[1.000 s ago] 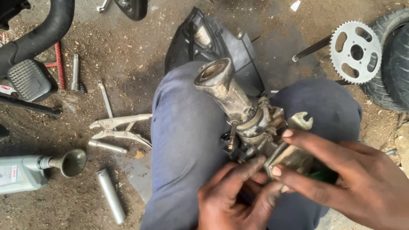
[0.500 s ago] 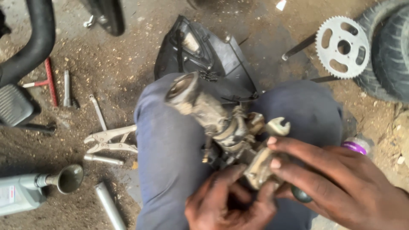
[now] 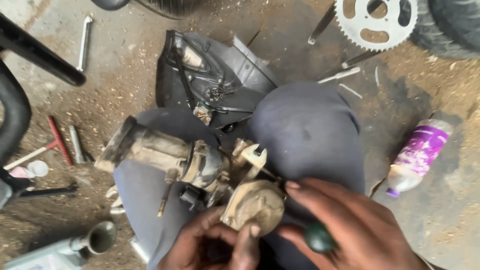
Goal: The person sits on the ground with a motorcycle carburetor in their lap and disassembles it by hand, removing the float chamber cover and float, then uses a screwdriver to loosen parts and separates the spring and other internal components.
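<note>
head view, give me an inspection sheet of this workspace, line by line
surface: dirt ground, oil-stained.
job's things: grimy carburetor across the lap; dark green tool handle.
clutter: sprocket, purple bottle, black plastic cover, funnel, red T-handle, wrench.
grippers: left hand under the carburetor bowl, fingers on it; right hand holds the tool handle.
cables: nothing seen.
surroundings: tyre, black tube.

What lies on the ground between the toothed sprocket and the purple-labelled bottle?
In the head view, only dirty, oil-stained ground separates the sprocket from the bottle; a thin metal rod lies off to the left of that stretch.
</note>
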